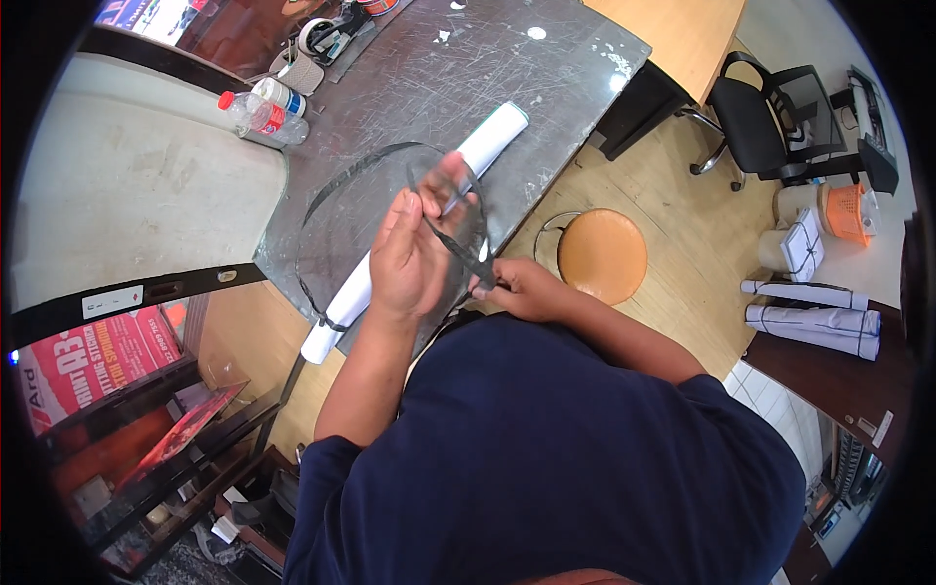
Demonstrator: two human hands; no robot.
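A white paper roll [492, 136] lies slantwise on the dark, scratched table [419, 68], its middle hidden behind my left hand. Black plastic strap [336, 182] goes round the roll close to its lower left end and rises in a loose loop above it. My left hand [405, 258], palm turned up, holds part of the loop between thumb and fingers; the fingertips are somewhat blurred. Lower and to the right, in front of my body, my right hand [522, 291] pinches another stretch of the strap. A length hangs off the table's near left edge.
A red-capped plastic bottle [265, 119], a pen holder [297, 73] and a tape dispenser [327, 37] stand at the far left. Right of the table are a round orange stool [603, 255] and a black office chair [756, 122]. Tied paper rolls [814, 327] lie at far right.
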